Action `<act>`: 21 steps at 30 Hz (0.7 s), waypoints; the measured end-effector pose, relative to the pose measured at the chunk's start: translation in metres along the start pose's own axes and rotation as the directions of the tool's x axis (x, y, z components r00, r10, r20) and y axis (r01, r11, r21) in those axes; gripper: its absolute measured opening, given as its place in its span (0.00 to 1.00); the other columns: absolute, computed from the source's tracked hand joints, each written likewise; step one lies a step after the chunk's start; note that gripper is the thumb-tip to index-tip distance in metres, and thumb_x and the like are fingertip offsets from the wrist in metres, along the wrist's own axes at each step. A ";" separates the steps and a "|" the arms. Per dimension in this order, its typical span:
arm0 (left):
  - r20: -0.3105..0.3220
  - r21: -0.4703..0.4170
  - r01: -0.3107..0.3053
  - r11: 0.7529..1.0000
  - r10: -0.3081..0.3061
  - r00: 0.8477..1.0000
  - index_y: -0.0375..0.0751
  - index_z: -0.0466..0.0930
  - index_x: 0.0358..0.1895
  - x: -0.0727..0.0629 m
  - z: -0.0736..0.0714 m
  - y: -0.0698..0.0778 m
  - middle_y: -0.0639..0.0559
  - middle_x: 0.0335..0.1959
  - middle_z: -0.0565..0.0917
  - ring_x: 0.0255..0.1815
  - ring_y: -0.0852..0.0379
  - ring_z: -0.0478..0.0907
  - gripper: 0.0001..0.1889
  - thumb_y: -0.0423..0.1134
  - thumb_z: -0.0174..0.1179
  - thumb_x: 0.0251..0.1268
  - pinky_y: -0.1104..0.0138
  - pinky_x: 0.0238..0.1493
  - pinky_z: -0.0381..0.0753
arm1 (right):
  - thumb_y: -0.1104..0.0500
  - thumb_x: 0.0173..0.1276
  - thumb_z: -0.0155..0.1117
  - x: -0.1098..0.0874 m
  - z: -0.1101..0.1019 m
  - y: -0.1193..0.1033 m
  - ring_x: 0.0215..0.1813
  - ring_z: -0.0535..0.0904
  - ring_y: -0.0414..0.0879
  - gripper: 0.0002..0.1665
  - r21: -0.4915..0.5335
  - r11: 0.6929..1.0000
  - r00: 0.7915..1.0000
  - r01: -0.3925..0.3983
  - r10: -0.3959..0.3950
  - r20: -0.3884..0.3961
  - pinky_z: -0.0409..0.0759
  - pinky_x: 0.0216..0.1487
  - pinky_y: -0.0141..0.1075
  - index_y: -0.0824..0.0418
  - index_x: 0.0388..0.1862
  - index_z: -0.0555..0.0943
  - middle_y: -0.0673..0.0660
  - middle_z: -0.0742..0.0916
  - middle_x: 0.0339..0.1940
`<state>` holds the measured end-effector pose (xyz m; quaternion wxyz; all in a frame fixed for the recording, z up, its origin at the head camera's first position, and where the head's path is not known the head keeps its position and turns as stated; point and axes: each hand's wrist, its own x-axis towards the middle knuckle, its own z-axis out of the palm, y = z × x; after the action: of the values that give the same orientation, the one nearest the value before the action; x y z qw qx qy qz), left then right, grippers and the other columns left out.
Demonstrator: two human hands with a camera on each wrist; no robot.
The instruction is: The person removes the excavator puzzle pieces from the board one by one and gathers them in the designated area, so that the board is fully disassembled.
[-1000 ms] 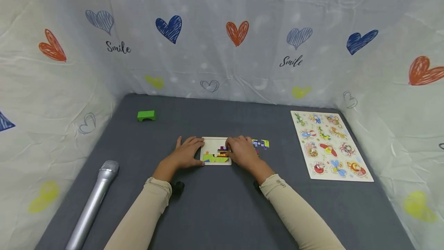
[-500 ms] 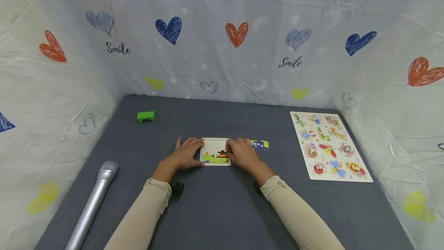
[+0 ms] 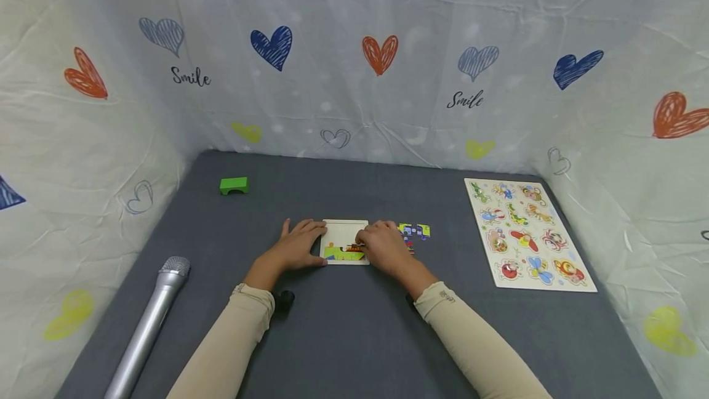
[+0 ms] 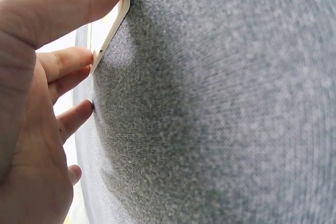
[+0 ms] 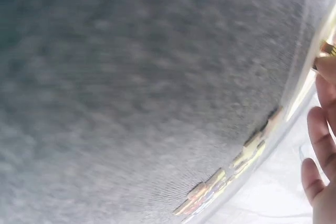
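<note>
2 arms (image 3: 221, 343) reach forward; the left hand (image 3: 293, 247) spreads its fingers (image 4: 67, 62) nearly straight, the right hand (image 3: 384, 246) bends its own inward.

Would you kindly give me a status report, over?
Left hand touching left edge of puzzle tray, partly filled. Right hand hiding part of tray's right edge. Loose pieces farther right.

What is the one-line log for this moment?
left hand: touches part-filled puzzle tray; right hand: at tray's right side; loose pieces: right of tray
</note>
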<state>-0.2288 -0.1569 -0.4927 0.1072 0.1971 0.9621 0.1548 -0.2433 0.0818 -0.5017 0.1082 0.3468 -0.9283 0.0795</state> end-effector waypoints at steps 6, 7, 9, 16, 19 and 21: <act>-0.006 -0.004 -0.005 1.000 0.005 1.000 0.42 0.67 0.71 0.000 0.001 -0.001 0.49 0.74 0.63 0.76 0.44 0.53 0.40 0.53 0.69 0.56 0.33 0.70 0.35 | 0.60 0.64 0.66 -0.004 0.001 -0.003 0.43 0.79 0.48 0.03 -0.054 0.998 0.998 0.028 -0.031 -0.061 0.73 0.52 0.47 0.52 0.35 0.84 0.49 0.87 0.35; -0.005 -0.003 -0.008 1.000 0.008 1.000 0.42 0.67 0.71 0.000 0.001 0.000 0.49 0.74 0.63 0.76 0.44 0.53 0.40 0.54 0.69 0.56 0.33 0.70 0.35 | 0.60 0.63 0.67 -0.006 0.002 -0.003 0.42 0.79 0.48 0.03 -0.042 0.999 0.997 0.014 -0.018 -0.077 0.72 0.51 0.46 0.52 0.36 0.84 0.49 0.87 0.35; -0.001 -0.001 -0.012 1.000 0.012 1.000 0.43 0.66 0.71 0.001 0.002 0.000 0.49 0.74 0.63 0.77 0.44 0.53 0.40 0.54 0.69 0.56 0.33 0.70 0.35 | 0.59 0.63 0.68 -0.008 0.002 -0.001 0.42 0.80 0.47 0.04 -0.005 1.000 0.995 -0.017 0.016 -0.101 0.72 0.51 0.46 0.53 0.37 0.84 0.49 0.87 0.35; 0.004 -0.003 -0.021 1.000 0.021 1.000 0.41 0.66 0.71 0.001 0.002 0.001 0.47 0.74 0.63 0.76 0.42 0.53 0.41 0.53 0.69 0.56 0.32 0.69 0.35 | 0.55 0.69 0.64 -0.013 -0.016 0.010 0.47 0.81 0.49 0.09 0.121 0.984 0.988 -0.132 0.141 -0.063 0.71 0.54 0.50 0.54 0.46 0.85 0.50 0.89 0.42; 0.005 -0.005 -0.016 1.000 0.016 1.000 0.41 0.66 0.71 0.001 0.001 0.000 0.48 0.74 0.63 0.76 0.43 0.53 0.41 0.54 0.69 0.56 0.33 0.69 0.35 | 0.55 0.71 0.61 -0.018 -0.027 0.023 0.48 0.81 0.50 0.10 0.133 0.976 0.984 -0.171 0.176 -0.030 0.72 0.54 0.52 0.55 0.46 0.85 0.51 0.89 0.43; -0.002 -0.009 -0.013 1.000 0.013 1.000 0.41 0.66 0.71 0.000 0.000 -0.001 0.48 0.74 0.63 0.76 0.43 0.53 0.41 0.54 0.69 0.56 0.33 0.70 0.34 | 0.56 0.72 0.60 -0.022 -0.035 0.035 0.46 0.82 0.51 0.10 0.133 0.972 0.980 -0.193 0.197 -0.011 0.74 0.52 0.52 0.55 0.46 0.86 0.53 0.88 0.43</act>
<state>-0.2296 -0.1578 -0.4928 0.1060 0.2025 0.9603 0.1602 -0.2457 0.1296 -0.4761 0.0881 0.2593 -0.9492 0.1548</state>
